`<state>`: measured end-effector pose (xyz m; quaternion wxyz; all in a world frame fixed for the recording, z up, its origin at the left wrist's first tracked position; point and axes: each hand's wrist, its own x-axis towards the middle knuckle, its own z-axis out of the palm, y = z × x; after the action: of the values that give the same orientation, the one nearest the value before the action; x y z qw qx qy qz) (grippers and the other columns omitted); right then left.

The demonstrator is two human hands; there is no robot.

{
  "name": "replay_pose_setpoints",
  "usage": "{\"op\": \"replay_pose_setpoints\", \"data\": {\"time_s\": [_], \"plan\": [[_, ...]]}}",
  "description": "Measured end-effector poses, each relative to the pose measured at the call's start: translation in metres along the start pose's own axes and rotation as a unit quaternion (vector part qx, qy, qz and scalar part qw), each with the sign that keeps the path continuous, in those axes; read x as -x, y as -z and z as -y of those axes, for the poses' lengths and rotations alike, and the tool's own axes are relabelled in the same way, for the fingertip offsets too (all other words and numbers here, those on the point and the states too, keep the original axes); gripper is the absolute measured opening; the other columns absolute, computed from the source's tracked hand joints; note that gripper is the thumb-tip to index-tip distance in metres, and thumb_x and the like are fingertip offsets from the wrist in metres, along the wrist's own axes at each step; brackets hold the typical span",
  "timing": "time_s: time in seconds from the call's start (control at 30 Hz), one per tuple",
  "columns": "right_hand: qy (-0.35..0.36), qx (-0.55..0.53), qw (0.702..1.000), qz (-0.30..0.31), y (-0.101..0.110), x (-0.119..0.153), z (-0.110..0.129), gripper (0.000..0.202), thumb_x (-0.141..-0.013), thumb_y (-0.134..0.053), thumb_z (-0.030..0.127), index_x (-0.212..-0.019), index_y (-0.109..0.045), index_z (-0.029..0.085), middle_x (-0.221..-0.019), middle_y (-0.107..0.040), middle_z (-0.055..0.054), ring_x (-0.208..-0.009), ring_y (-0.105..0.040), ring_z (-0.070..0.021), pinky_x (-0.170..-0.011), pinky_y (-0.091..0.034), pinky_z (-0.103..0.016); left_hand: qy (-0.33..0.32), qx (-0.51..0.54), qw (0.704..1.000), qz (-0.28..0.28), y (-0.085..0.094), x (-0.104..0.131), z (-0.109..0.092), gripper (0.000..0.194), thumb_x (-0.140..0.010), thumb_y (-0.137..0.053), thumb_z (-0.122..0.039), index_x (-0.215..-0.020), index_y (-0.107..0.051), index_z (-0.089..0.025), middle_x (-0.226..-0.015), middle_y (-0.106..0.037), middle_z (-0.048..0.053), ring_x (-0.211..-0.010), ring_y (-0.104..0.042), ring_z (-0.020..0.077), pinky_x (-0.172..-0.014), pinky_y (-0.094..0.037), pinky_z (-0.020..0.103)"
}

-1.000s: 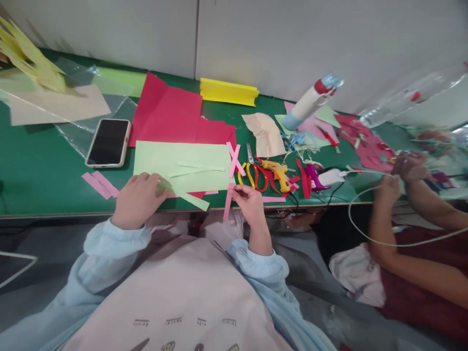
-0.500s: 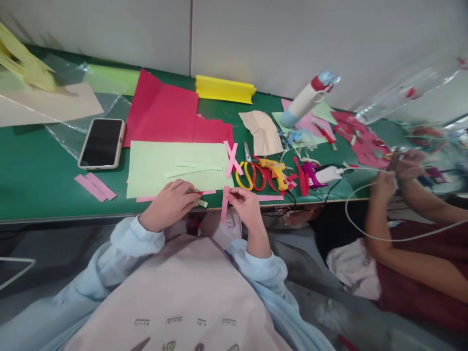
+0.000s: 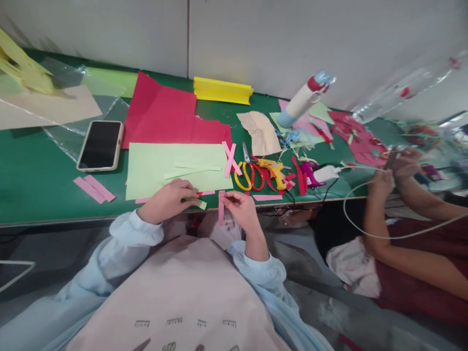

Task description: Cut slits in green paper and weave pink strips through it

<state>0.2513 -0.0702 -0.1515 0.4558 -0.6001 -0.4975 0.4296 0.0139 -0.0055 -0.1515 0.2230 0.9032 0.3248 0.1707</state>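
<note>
My right hand (image 3: 239, 207) pinches a pink paper strip (image 3: 221, 214), held upright just off the front edge of the table. My left hand (image 3: 170, 200) is closed at the edge, with a short green paper strip (image 3: 200, 204) between its thumb and fingers. A light green paper sheet (image 3: 149, 165) lies behind it, carrying thin pale green strips (image 3: 197, 167). Two crossed pink strips (image 3: 230, 161) rest over the sheet's right end. Another pink strip (image 3: 268, 198) lies by the edge, right of my right hand.
Scissors (image 3: 248, 178) and a yellow glue gun (image 3: 273, 171) lie to the right. A phone (image 3: 100, 145) and two pink strips (image 3: 94, 188) are at left. Red paper (image 3: 164, 112) lies behind. A white bottle (image 3: 302, 102) stands near the wall. A co-worker's hands (image 3: 387, 175) work at far right.
My right hand has shifted the pink strip slightly left and down. My left hand's fingers have moved a little, and more of the green strip shows.
</note>
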Motion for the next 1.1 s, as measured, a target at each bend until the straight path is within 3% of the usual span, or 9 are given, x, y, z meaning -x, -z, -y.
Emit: {"op": "replay_pose_setpoints", "data": {"time_s": [0.13,0.57,0.87,1.1], "plan": [[0.005,0.002,1.0,-0.004,-0.001,0.001,0.0,0.024,-0.069,-0.073,0.043,-0.073,-0.072,0.02,-0.076,-0.075,-0.005,-0.071,-0.069,-0.02,-0.068,-0.057,-0.031,-0.007,-0.006,1.0,0.011,0.003,-0.001,-0.001,0.02,-0.089,-0.059,-0.033,-0.099,-0.073,-0.023,-0.1,-0.068,0.006,-0.092,-0.061,0.0205,-0.086,-0.049,0.035],[-0.007,0.001,1.0,-0.001,0.0,0.008,0.001,0.023,-0.07,-0.072,0.041,-0.075,-0.073,0.019,-0.079,-0.075,-0.005,-0.071,-0.068,-0.0188,-0.067,-0.056,-0.03,0.001,0.016,1.0,-0.01,0.001,-0.002,-0.002,0.025,-0.093,-0.052,-0.033,-0.083,-0.072,-0.022,-0.094,-0.066,0.007,-0.089,-0.061,0.0205,-0.082,-0.05,0.036],[-0.007,-0.004,1.0,0.026,-0.004,0.007,0.003,0.02,-0.07,-0.073,0.039,-0.074,-0.073,0.02,-0.079,-0.075,-0.005,-0.073,-0.069,-0.0195,-0.07,-0.057,-0.031,0.021,0.076,0.992,-0.094,0.009,-0.007,-0.01,0.024,-0.091,-0.057,-0.039,-0.081,-0.069,-0.021,-0.081,-0.072,0.004,-0.08,-0.062,0.0191,-0.08,-0.048,0.036],[0.015,0.014,0.999,0.028,-0.008,0.006,0.01,0.016,-0.07,-0.072,0.037,-0.072,-0.073,0.021,-0.079,-0.074,-0.005,-0.072,-0.067,-0.0195,-0.068,-0.055,-0.031,0.032,0.101,0.991,-0.087,0.019,-0.007,-0.021,0.024,-0.091,-0.057,-0.04,-0.082,-0.072,-0.023,-0.082,-0.074,0.003,-0.08,-0.063,0.0189,-0.08,-0.047,0.035]]}}
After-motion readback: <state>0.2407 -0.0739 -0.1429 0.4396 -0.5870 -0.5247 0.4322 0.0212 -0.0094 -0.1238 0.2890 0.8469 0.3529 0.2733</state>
